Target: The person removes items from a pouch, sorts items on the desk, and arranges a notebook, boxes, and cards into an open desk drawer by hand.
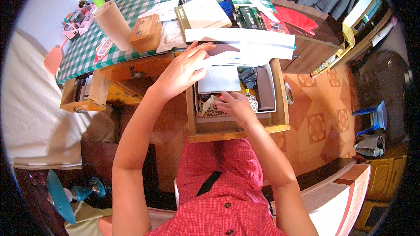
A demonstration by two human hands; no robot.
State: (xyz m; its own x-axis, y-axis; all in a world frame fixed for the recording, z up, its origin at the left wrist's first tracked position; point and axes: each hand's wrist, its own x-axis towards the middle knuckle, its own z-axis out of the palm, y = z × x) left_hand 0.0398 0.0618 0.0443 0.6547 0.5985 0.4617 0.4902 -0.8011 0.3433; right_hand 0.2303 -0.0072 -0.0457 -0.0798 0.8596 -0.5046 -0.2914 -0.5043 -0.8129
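Observation:
A pulled-out wooden drawer (239, 133) stands over my lap, and in it sits an open white box (271, 113). My left hand (183, 72) is at the left end of a white box lid (272, 44), its fingers over it and thumb below. The lid lies tilted between the desk edge and the drawer. My right hand (238, 108) is over the box's near part, fingers apart, close to a leopard-print cloth item (210, 108). Beyond it lie a pale flat packet (219, 78), a black bundle (247, 78) and a narrow brown box (264, 88).
On the checked tablecloth (131, 9) are a notebook (203, 11), a wooden box (144, 32), a beige roll (113, 26) and a pink basket (78, 26). Another open drawer (85, 93) juts out at left. A blue stool (372, 118) is at far right.

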